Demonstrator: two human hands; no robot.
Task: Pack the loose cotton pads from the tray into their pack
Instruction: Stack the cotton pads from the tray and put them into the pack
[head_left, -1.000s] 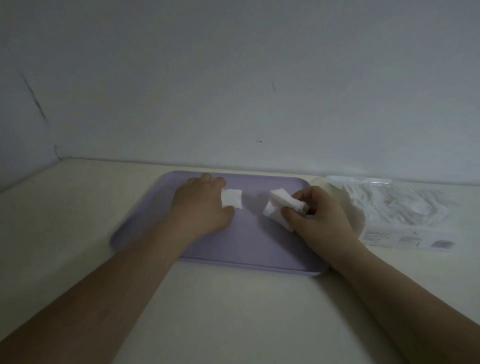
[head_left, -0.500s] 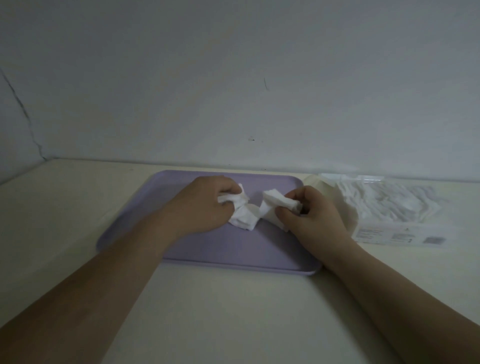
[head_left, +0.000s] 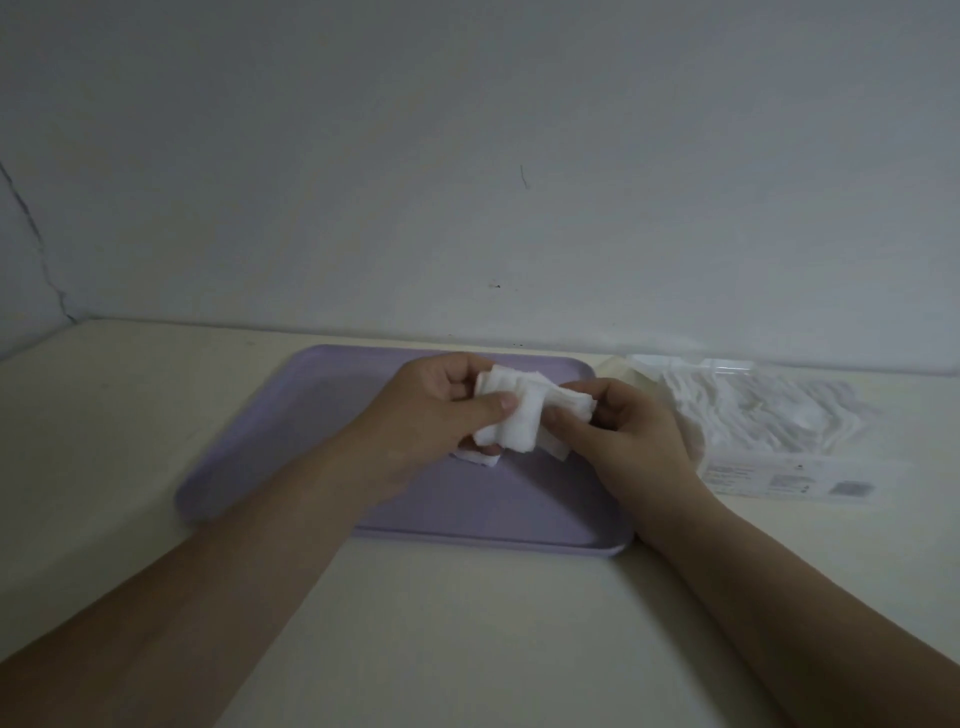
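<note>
A lilac tray (head_left: 332, 395) lies on the table in front of me. Above its middle, my left hand (head_left: 441, 410) and my right hand (head_left: 618, 431) together grip a bunch of white cotton pads (head_left: 519, 410), thumbs pressed on the front. One more cotton pad (head_left: 478, 457) lies on the tray under my left hand, partly hidden. The clear plastic pack (head_left: 769, 415), with white pads inside, rests on the table just right of the tray, behind my right hand.
A pale wall rises directly behind the tray and pack. The cream table (head_left: 467, 623) stretches towards me between my forearms. A wall corner with a crack stands at the far left.
Both hands have come together and lifted off the tray, merging the pads each held into one bunch. The view has shifted slightly.
</note>
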